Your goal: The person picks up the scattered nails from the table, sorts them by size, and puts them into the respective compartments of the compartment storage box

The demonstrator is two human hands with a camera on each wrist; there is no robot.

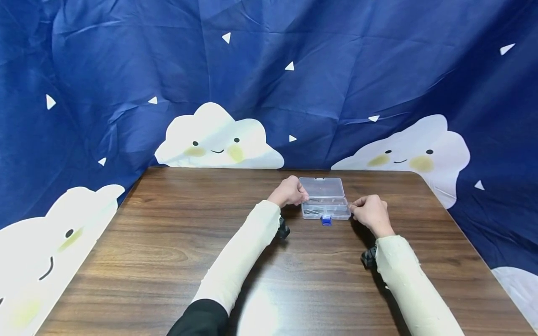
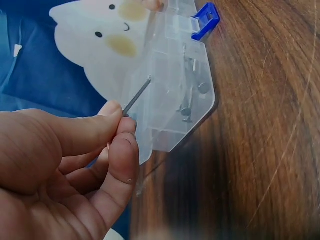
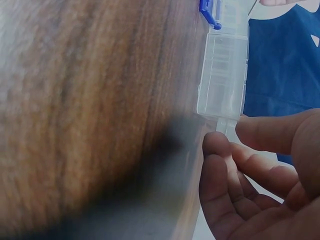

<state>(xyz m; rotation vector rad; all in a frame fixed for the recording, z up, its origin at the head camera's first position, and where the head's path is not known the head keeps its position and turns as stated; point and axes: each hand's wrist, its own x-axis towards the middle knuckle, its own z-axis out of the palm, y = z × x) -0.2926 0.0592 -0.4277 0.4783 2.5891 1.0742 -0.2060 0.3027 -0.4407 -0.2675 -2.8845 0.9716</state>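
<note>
My left hand [image 1: 291, 191] pinches a thin grey nail [image 2: 136, 98] between thumb and forefinger, its far end over the box. That box [image 1: 336, 216] is clear plastic, with its lid [image 1: 321, 187] standing open at the back and a blue latch [image 1: 326, 221] at the front. Several loose nails [image 2: 187, 95] lie in its left part. At the box's right end is my right hand [image 1: 371, 212], fingers curled. Its thumb [image 3: 260, 134] and forefinger [image 3: 216, 144] close on a narrow clear strip at that end.
A brown wood-grain table [image 1: 168, 242] carries the box near its far edge. Behind hangs a blue cloth [image 1: 260, 79] with smiling white clouds. Small black devices [image 1: 283, 228] sit at both wrists, below pale sleeves.
</note>
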